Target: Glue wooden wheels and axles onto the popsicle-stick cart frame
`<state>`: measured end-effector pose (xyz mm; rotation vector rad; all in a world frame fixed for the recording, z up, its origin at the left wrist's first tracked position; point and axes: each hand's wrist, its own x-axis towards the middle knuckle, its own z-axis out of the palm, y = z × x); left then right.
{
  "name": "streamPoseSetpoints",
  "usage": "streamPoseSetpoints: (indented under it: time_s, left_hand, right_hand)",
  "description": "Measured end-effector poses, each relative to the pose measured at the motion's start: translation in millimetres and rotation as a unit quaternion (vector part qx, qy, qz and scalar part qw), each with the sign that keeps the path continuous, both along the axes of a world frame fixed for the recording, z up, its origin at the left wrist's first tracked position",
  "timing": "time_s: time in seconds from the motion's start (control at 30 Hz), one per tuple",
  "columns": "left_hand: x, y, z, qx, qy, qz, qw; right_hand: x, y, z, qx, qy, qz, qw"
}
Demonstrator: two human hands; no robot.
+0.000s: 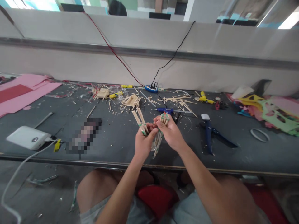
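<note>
Close together over the front of the dark table are both hands. My left hand [144, 143] is closed around a few pale wooden chopsticks [138, 119], which stick up past the fingers with green marks near their lower part. My right hand [172, 132] is wrapped round a bundle of chopsticks [158, 143] in clear, green-printed wrappers, its lower ends pointing down toward the table edge. The fingertips of the two hands meet between the bundles, and the fingers partly hide the sticks. Just beyond the right hand lies a blue glue gun [164, 110].
Small stick models [132, 100], loose sticks [179, 100] and yellow glue tubes [116, 95] lie at the back by a blue power strip [151, 89]. Blue-handled cutters [210, 133] lie right; a white power bank [29, 137] and a pixelated dark object [85, 136] left.
</note>
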<state>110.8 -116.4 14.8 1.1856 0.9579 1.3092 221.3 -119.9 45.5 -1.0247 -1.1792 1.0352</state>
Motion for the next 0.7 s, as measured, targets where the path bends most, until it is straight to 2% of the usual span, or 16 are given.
streamPoseSetpoints:
  time_s: [0.17, 0.43, 0.7]
  left_hand:
    - [5.0, 0.5, 5.1, -0.003, 0.062, -0.008, 0.998]
    - [11.1, 3.2, 0.7, -0.011, 0.013, -0.046, 0.999]
    - [8.0, -0.5, 6.8, 0.039, 0.106, 0.011, 0.994]
  right_hand:
    - [-0.1, 3.2, -0.7, 0.000, -0.020, -0.017, 1.000]
    - [-1.5, 6.0, 0.3, 0.018, 0.020, -0.043, 0.999]
    - [5.3, 0.8, 4.3, 0.062, -0.027, -0.103, 0.992]
